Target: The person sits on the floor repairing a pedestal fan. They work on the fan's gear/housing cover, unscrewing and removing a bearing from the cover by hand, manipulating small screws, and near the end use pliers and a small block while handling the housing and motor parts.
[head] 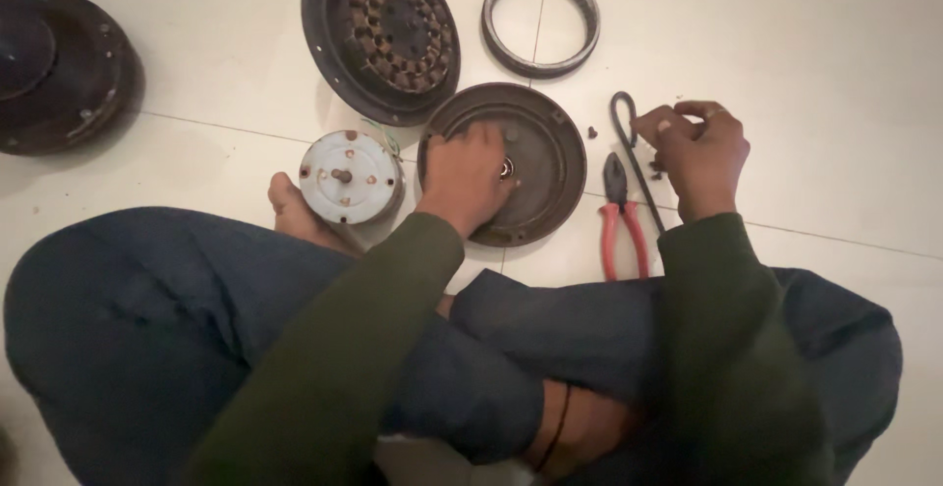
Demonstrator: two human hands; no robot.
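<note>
My left hand (464, 174) rests inside a round dark-brown motor cover (550, 167) lying on the tiled floor, fingers spread on its inner face beside the central bearing hole. My right hand (699, 150) hovers to the right of the cover with fingers curled, pinching something small that I cannot make out, next to a dark bent metal rod with a looped end (625, 113). Red-handled pliers (621, 221) lie on the floor just left of that hand.
A dark housing with a copper-wound stator (393, 27) lies above the cover, a metal ring (540, 20) beside it. A pale round rotor disc with a shaft (349, 177) sits by my bare foot (295, 213). Another dark cover (59, 64) lies far left.
</note>
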